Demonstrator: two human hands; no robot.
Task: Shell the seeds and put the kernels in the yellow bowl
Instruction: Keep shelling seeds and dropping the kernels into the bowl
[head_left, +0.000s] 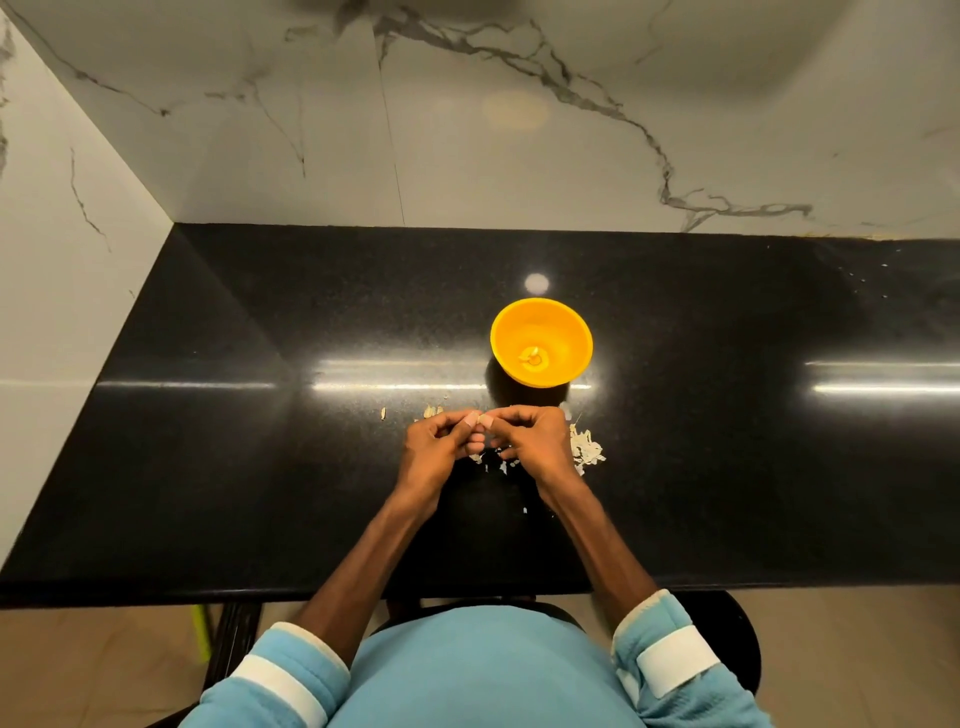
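A yellow bowl (541, 318) stands on the black counter (260, 467) with a few pale kernels (533, 357) at its bottom. Just in front of it my left hand (439, 441) and my right hand (530, 439) meet, thumbs and fingertips pinching one small seed (481, 419) between them. The seed is mostly hidden by the fingers. A pile of pale seeds and shells (587, 449) lies to the right of my right hand. More bits (428, 411) lie behind my left hand.
White marble walls close off the counter at the back and on the left. The counter's front edge runs just above my lap. A dark stool and tiled floor show below the edge.
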